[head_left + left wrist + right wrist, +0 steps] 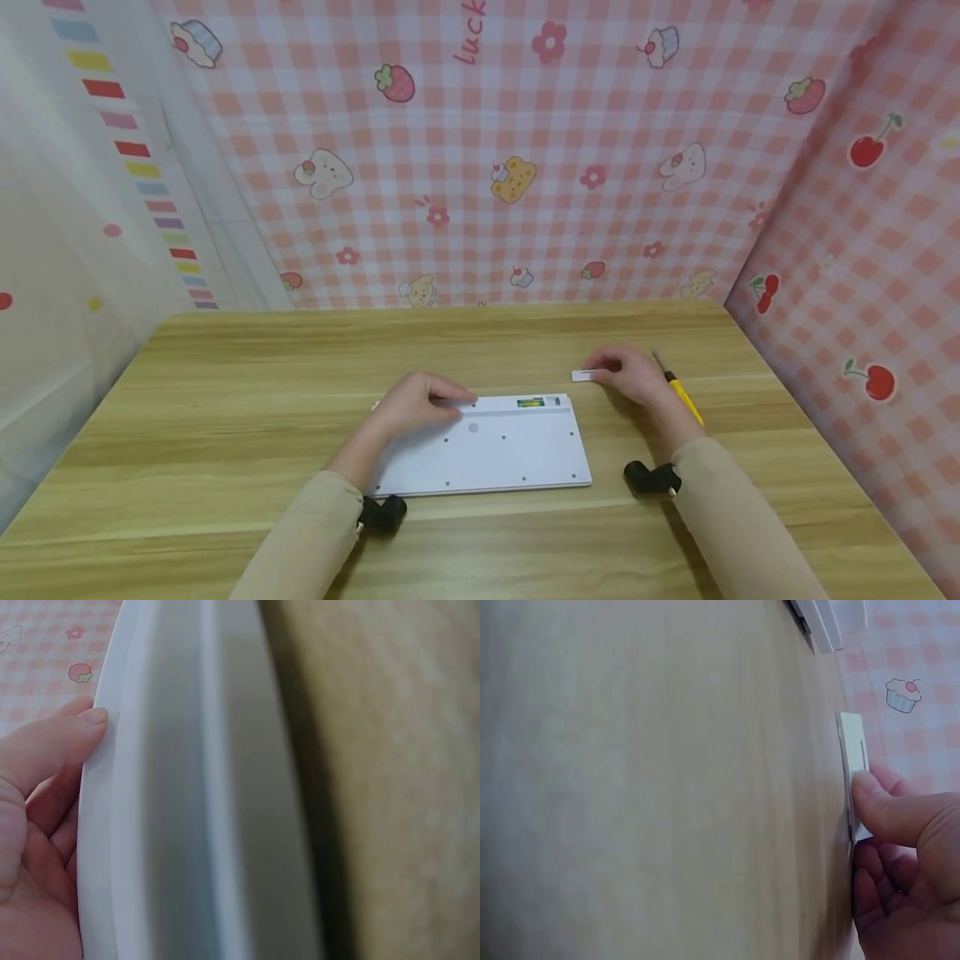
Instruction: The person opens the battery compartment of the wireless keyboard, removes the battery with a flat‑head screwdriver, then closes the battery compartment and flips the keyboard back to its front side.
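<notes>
A white keyboard (480, 458) lies with its underside up on the table, screw holes dotting its back. In a slot at its upper right sits a green and yellow battery (531, 402). My left hand (416, 406) grips the keyboard's far edge, its thumb (91, 720) on the white surface and the other fingers behind the edge, partly hidden. To the right of the keyboard, my right hand (632, 375) pinches a small white battery cover (583, 376) just above or on the table; in the right wrist view the thumb lies on the cover (853, 742).
A yellow and black screwdriver (684, 398) lies right of my right hand, close to the wrist. The wooden table (225, 392) ends at a pink checked cloth (480, 225) behind and on the right. Black wrist cameras (384, 516) sit at both cuffs.
</notes>
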A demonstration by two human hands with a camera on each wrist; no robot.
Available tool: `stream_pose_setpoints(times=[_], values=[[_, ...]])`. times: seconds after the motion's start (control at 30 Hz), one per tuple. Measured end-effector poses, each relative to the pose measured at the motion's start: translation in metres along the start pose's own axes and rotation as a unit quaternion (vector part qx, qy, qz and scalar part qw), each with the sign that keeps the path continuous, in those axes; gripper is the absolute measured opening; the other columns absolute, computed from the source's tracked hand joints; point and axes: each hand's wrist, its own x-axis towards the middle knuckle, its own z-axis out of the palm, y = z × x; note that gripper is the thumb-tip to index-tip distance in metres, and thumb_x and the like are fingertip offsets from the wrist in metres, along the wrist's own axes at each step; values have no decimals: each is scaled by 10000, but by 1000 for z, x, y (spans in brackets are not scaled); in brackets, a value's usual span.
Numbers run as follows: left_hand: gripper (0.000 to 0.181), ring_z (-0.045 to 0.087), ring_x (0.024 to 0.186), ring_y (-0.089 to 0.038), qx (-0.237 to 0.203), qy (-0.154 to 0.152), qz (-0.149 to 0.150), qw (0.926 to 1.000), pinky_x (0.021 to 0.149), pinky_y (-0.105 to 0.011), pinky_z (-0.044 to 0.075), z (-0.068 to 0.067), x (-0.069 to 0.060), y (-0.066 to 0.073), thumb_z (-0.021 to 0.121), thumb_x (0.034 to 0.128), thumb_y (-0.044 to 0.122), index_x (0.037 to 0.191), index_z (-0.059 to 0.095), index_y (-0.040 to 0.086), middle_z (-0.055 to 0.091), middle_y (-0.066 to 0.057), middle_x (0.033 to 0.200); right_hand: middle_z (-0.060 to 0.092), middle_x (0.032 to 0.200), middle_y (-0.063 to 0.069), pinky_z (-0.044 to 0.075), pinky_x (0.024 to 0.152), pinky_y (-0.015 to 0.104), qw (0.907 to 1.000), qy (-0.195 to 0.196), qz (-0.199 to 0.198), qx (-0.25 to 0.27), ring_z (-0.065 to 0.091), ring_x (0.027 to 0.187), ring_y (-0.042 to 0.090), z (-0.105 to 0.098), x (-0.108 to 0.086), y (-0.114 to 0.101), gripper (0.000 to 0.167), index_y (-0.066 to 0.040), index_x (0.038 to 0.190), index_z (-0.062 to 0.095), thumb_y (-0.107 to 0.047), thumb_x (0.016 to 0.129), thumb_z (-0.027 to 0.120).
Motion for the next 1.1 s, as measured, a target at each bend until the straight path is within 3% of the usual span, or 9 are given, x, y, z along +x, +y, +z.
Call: stream_pose_setpoints(times=[0.27, 0.57, 0.7, 0.97, 1.1], values=[[285, 630, 1129, -229, 65, -2, 46, 10000, 1012, -412, 476, -1, 0, 0, 756, 844, 40, 1096, 776, 171, 706, -19, 1171, 694, 1000, 114, 471, 809, 374, 9995, 265, -143, 62, 590, 893, 242, 2, -1, 6, 93, -40, 987, 751, -44, 922, 685], [281, 633, 1122, -227, 113, 2, 119, 9999, 1008, -409, 479, -1, 1, -3, 755, 847, 41, 1095, 777, 172, 709, -16, 1165, 679, 1026, 127, 471, 875, 456, 9992, 393, 43, 26, 582, 954, 293, 3, -1, 8, 112, -49, 1013, 757, -79, 929, 690], [284, 635, 1118, -220, 106, 6, 93, 9999, 1006, -403, 481, -1, 2, -4, 759, 844, 41, 1094, 778, 175, 710, -10, 1162, 683, 1041, 134, 476, 886, 457, 9991, 408, -87, 38, 596, 973, 293, 2, -4, 6, 126, -39, 1026, 753, -92, 929, 694], [275, 636, 1117, -227, 130, 27, 233, 9996, 999, -405, 486, 0, 1, -5, 756, 848, 42, 1095, 779, 162, 711, -18, 1160, 645, 1086, 162, 456, 774, 339, 9971, 613, 162, 426, 552, 921, 243, -21, -29, -7, 333, 11, 1219, 660, -220, 980, 641], [276, 634, 1120, -229, 154, 50, 230, 9996, 1003, -410, 482, 0, 1, -4, 755, 849, 45, 1095, 779, 166, 711, -16, 1161, 629, 1162, 182, 457, 824, 298, 9953, 848, 156, 439, 554, 1002, 250, -38, -47, -11, 420, 5, 1304, 608, -268, 987, 632]])
